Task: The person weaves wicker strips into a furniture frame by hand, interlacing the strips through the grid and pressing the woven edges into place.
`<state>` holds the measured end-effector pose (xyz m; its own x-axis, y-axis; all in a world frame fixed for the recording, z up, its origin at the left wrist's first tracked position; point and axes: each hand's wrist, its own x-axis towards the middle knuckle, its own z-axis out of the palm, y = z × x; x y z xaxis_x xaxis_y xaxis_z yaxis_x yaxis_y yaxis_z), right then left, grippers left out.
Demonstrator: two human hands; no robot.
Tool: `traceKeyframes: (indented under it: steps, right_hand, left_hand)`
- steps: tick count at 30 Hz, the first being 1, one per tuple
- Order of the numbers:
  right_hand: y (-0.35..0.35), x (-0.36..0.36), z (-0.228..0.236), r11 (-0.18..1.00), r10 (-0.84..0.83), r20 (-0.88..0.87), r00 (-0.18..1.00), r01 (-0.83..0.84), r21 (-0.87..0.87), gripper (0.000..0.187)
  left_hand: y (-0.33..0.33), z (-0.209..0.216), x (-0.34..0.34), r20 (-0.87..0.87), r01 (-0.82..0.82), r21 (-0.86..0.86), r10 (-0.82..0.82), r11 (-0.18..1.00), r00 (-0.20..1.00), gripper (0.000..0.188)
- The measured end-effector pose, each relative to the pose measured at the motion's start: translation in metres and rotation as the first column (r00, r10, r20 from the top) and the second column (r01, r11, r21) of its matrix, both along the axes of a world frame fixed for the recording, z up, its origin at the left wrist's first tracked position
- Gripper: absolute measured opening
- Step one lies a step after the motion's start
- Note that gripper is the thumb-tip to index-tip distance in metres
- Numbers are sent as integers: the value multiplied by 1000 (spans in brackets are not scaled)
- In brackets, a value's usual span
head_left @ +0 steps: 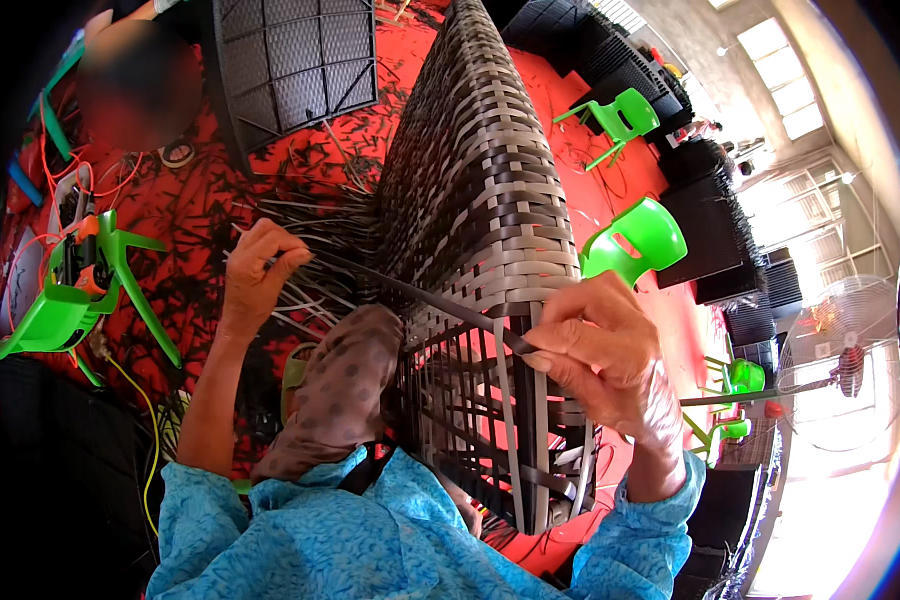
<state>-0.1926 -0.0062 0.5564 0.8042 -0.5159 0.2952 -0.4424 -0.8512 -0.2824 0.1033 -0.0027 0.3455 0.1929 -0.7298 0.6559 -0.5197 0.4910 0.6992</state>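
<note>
Person's L hand point(263, 255) pinches one end of a dark flat strip point(425, 295) b/w thumb & forefinger, other fingers curled in; R hand point(602, 350) has thumb & forefinger pressed tog. on the strip's other end, palm down-ish. Strip runs slantwise b/w the two, L end higher in view, passing the near edge of the weave on a big woven frame point(485, 170), R end by that frame's near corner. Frame = grey & brown wickerwork, tall, standing just R of the person's spotted trouser leg point(335, 375); can't tell if leg & frame touch. Near end is unwoven: dark bars w/ a few pale strips point(510, 430) hanging down past the corner. Bunch of loose strip ends point(320, 225) sticks out from the frame's L edge, nr L hand. Red floor point(540, 85) under it all, L side littered w/ dark scraps. Nr floor's L edge: green chair point(45, 318) w/ an orange-&-black tool point(88, 250) on it, yellow cable point(135, 390) close by. Far L: dark mesh panel point(295, 65). Toward floor's R edge: 2 more green chairs point(642, 240) & dark stacked furniture point(705, 215); standing fan point(845, 365) farther R. Blue sleeves point(660, 530) on both arms.
</note>
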Motion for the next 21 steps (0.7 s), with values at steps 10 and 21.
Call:
traceKeyframes:
  steps: [10, 21]
  right_hand:
    - [0, 2, 2, 988, -141, -35, 989, 138, -69, 23]
    - [5, -10, 22, 995, -101, -108, 989, 101, -6, 44]
  left_hand:
    - [10, 19, -42, -158, 265, 157, -241, 951, 958, 37]
    - [18, 86, -107, -221, 559, 46, -537, 828, 814, 17]
